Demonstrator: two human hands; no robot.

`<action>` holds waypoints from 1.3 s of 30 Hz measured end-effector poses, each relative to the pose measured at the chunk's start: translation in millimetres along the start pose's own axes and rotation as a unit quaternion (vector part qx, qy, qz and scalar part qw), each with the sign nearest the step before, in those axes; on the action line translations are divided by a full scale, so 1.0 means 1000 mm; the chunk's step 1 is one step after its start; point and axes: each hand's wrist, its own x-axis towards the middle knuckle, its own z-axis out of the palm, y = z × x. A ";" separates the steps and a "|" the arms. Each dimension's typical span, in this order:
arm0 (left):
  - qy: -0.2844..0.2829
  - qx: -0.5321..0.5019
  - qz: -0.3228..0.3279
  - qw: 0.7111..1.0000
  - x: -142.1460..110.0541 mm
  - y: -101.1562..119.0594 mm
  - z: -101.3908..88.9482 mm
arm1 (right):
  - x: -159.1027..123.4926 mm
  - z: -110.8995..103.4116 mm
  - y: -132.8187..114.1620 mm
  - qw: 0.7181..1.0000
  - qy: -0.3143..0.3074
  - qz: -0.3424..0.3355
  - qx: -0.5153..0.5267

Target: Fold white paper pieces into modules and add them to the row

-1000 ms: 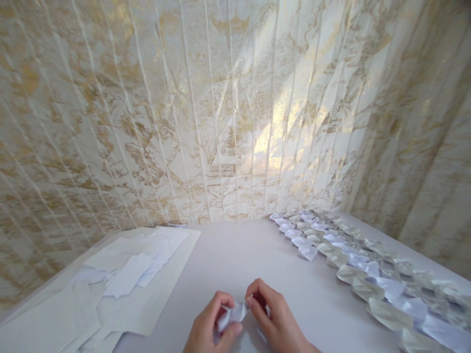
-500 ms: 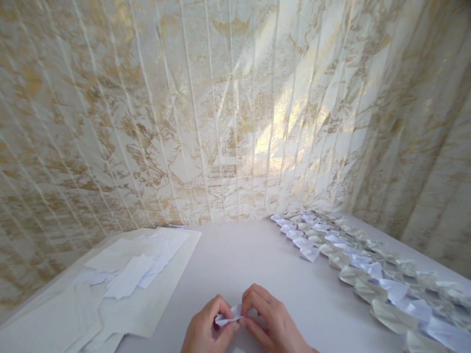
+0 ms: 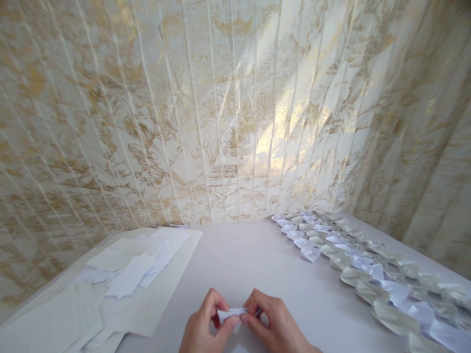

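Low in the middle of the head view, a small folded piece of white paper (image 3: 228, 314) is held just above the white table (image 3: 221, 264). My left hand (image 3: 208, 323) pinches its left part between thumb and fingers. My right hand (image 3: 270, 318) grips the right end, thumb below and fingers curled over the top. The two thumbs nearly meet at the paper's lower edge. The fingers hide part of the paper, so its full shape does not show.
On the left, loose white paper pieces (image 3: 130, 277) lie over larger off-white sheets (image 3: 167, 289). Several rows of folded paper pieces (image 3: 366, 289), white and greyish, run along the right side. A patterned gold-and-white curtain (image 3: 206, 122) hangs behind the table.
The paper has turned to lie more level and shows as a longer strip between my hands. My right hand has shifted slightly right, its fingers now curled over the paper's end.
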 end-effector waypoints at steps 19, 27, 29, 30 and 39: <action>-0.095 -0.076 -0.060 0.991 0.002 -0.002 0.003 | 0.001 -0.010 -0.003 0.985 0.009 -0.158 -0.073; -0.127 0.104 -0.006 0.986 0.005 -0.008 -0.001 | 0.002 -0.007 0.000 0.974 0.031 -0.187 -0.121; -0.136 0.164 0.014 0.977 0.006 -0.009 -0.003 | 0.002 -0.009 -0.002 0.977 0.026 -0.183 -0.105; -0.136 0.196 0.019 0.971 0.007 -0.008 -0.005 | 0.002 -0.009 -0.003 0.979 0.017 -0.178 -0.094; -0.166 0.378 0.051 0.909 0.001 -0.001 0.000 | 0.002 0.000 -0.004 0.993 0.046 -0.098 -0.045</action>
